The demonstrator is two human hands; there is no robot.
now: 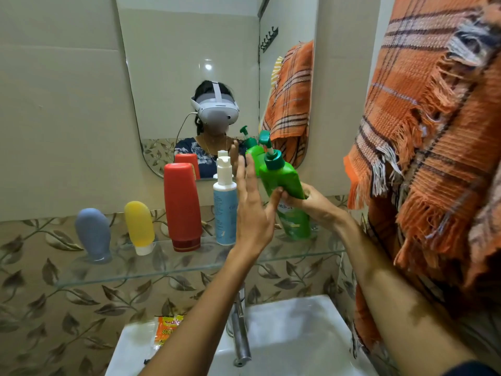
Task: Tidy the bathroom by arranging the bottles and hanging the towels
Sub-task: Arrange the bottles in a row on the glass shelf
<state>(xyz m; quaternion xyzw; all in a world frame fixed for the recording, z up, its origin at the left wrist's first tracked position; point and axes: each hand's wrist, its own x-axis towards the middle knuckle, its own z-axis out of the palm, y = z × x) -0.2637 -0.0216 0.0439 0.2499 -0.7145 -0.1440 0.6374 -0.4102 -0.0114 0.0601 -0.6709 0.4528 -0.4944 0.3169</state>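
Right hand (306, 204) grips tilted green pump bottle (282, 180), left hand (252, 210) spread beside it, white bottle (225, 210), red bottle (183, 207) on shelf (162, 270), orange towel (433, 131) hanging right.

We see bare glass shelf (306, 252) at 3 o'clock of the white bottle (225, 210). The orange towel (433, 147) hangs close at 3 o'clock. The tap (240, 335) sticks out below.
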